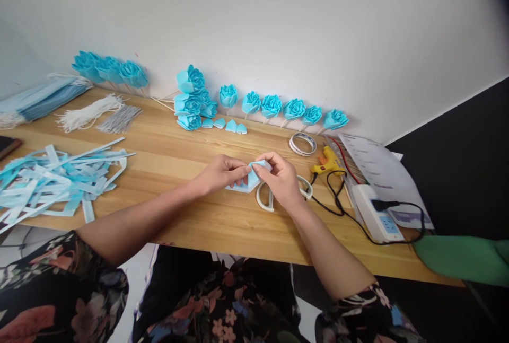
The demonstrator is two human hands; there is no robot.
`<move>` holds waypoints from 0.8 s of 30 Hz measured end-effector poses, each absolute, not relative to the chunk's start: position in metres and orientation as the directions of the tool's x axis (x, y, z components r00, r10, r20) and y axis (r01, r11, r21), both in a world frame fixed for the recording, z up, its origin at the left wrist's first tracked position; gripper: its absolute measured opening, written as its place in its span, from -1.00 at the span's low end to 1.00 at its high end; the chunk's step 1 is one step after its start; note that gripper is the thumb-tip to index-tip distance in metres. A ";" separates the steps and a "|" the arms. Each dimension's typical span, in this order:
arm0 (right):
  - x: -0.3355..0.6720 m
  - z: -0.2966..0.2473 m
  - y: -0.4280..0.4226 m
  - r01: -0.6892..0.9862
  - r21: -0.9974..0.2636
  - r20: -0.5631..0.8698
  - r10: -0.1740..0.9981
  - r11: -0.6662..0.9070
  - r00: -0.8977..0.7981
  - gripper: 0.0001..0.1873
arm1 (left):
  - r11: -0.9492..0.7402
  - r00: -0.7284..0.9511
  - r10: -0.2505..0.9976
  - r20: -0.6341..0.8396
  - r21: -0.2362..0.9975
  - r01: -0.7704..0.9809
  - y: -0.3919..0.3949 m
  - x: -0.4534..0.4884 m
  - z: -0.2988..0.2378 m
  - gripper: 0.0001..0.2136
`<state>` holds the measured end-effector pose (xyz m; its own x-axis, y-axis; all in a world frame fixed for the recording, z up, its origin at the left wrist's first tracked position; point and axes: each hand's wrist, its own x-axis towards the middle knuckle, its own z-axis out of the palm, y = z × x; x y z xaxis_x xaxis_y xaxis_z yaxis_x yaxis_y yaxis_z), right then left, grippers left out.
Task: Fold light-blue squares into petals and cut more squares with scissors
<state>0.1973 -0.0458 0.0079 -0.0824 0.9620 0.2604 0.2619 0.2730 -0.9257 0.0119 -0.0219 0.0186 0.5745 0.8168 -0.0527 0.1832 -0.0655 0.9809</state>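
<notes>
My left hand (226,172) and my right hand (280,177) meet over the middle of the wooden table. Both are closed on one light blue piece of fabric (251,181), pinched between thumbs and fingers; it looks folded, and part of it is hidden by the fingers. Just below my right hand lie scissors, with their white handles (264,201) showing on either side of it and the blades out of sight. Behind the hands, a few small cut blue petals (231,126) rest on the table.
Blue fabric flowers on sticks (271,107) line the wall. At left are fabric strips (59,181), white cords (89,111), grey wires (119,119) and stacked face masks (45,98). A tape roll (303,144), yellow glue gun (328,161), black cable and power strip (377,216) lie right.
</notes>
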 end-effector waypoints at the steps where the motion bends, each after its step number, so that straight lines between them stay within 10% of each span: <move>1: 0.197 0.009 -0.047 0.298 -0.907 0.286 0.955 0.296 -0.078 -0.88 | -0.051 0.568 0.821 -0.060 0.983 0.179 -0.022 0.012 0.019 -0.67; 9: 0.199 0.014 -0.046 0.470 -0.648 0.585 0.787 0.599 -0.195 -0.74 | -0.002 0.542 0.839 -0.036 0.998 0.068 -0.018 0.011 0.017 -0.64; 24: 0.201 0.012 -0.048 0.357 -0.817 0.415 0.892 0.453 -0.181 -0.80 | -0.072 0.491 0.871 0.013 0.992 0.101 -0.018 0.013 0.016 -0.67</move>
<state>0.2008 -0.0476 0.0121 -0.1805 0.8915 0.4154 0.3573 0.4530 -0.8168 0.0129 -0.0182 0.0158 0.4907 0.8712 0.0129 0.1014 -0.0719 0.9922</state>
